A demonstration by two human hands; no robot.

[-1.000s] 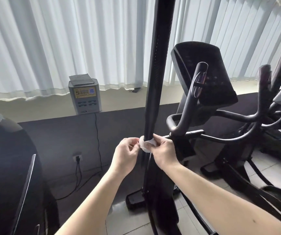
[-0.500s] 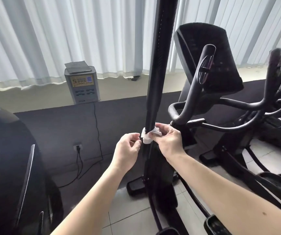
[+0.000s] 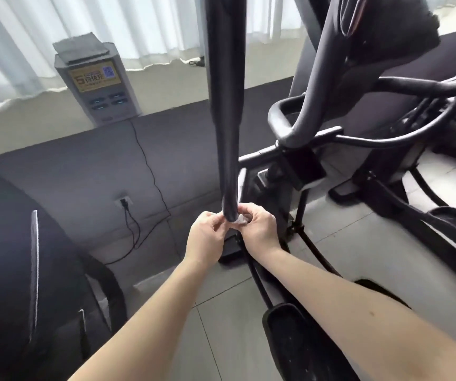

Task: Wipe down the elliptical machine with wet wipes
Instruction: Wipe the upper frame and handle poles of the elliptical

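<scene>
White curtains (image 3: pixel 111 26) behind one elliptical machine (image 3: pixel 317 86).
Both the left hand (image 3: pixel 207 237) and the right hand (image 3: pixel 260 229) pinch one white wipe (image 3: pixel 241 220) against one black upright bar (image 3: pixel 227 105).

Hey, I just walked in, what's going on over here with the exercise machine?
A person is wiping the elliptical machine's upright black bar with a white wet wipe. Both hands are low on the bar. The right hand holds the wipe against it, and the left hand seems to pinch the wipe from the other side. Most of the wipe is hidden behind the fingers. The curved handlebars and the pedal are not being touched.
</scene>
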